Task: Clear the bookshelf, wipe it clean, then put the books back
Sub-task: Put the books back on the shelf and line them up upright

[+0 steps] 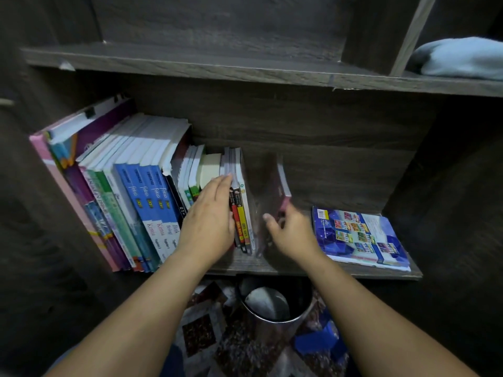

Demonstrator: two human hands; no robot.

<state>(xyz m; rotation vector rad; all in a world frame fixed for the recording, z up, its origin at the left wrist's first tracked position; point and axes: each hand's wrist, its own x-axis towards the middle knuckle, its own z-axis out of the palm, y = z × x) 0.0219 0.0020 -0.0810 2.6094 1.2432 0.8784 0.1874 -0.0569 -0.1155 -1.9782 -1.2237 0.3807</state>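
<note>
While pink book (pixel 285 190) tilts — blue book (pixel 359 238) lies flat.

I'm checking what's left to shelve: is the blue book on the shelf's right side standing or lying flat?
Lying flat: the blue book rests cover-up on the shelf, apart from the upright row.

Dim, shadowy corners — right hand (pixel 292 235) motion-blurred (edges bowed).

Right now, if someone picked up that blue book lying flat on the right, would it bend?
Probably: the blue book looks thin and soft-covered, so it would likely sag when lifted by one edge. Its glossy cover may slide easily on the shelf. Lying flat, it can't tip.
</note>
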